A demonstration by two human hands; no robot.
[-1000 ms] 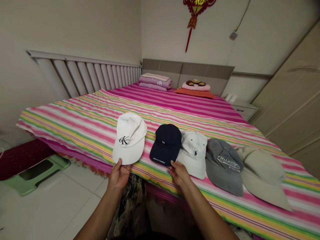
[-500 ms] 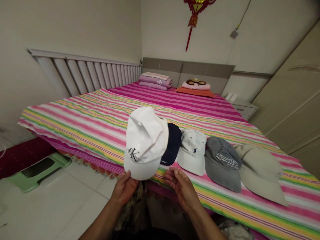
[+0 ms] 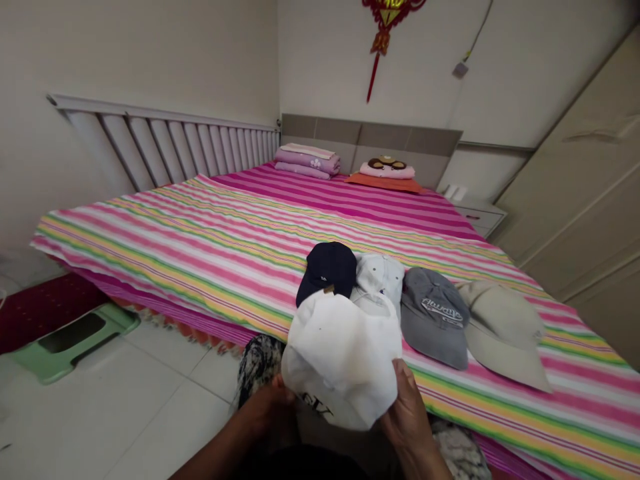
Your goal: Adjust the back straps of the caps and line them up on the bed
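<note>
A white baseball cap (image 3: 345,357) with a dark letter logo is held up over the front edge of the bed, its crown toward me and its brim hidden below. My left hand (image 3: 273,400) grips its lower left side, fingers partly hidden. On the right side, my right hand (image 3: 407,407) has the thumb against the crown and the fingers behind it. Beyond the held cap lie a navy cap (image 3: 331,263) and a pale cap (image 3: 381,270), both partly covered by it. Further right rest a grey cap (image 3: 434,317) with white lettering and a beige cap (image 3: 505,327).
The caps lie on a striped bedspread (image 3: 200,240). Folded purple bedding (image 3: 307,162) and a pink pile (image 3: 387,172) sit near the headboard (image 3: 333,137). A green stool (image 3: 75,340) stands on the tiled floor at left, and a nightstand (image 3: 480,217) at back right.
The white cap has come down, nearer to me and rightward, tipping its crown forward. My right hand, free before, now holds its right side. The navy cap shows more fully.
</note>
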